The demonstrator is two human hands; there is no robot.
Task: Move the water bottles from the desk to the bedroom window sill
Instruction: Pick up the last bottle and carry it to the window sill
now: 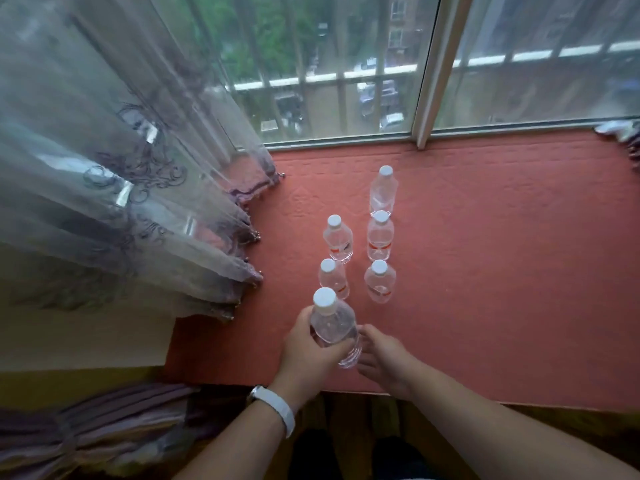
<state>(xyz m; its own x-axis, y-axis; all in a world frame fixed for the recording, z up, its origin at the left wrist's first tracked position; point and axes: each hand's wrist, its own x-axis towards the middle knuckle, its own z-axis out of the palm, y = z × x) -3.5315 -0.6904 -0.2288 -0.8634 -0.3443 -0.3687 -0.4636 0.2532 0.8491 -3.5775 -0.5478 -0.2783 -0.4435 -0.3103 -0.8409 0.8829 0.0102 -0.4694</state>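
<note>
Placement step: left hand (308, 344) grips a bottle (334, 327) at the sill's (485, 237) near edge, behind five standing bottles (380, 237). Right hand (384, 358) beside it, fingers loose. Next: set upright, release.

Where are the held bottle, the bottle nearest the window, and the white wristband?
Held bottle (325, 299): head view, on its white cap.
Bottle nearest the window (382, 192): head view, on its clear body.
White wristband (277, 407): head view, on the strap at the left wrist.
</note>
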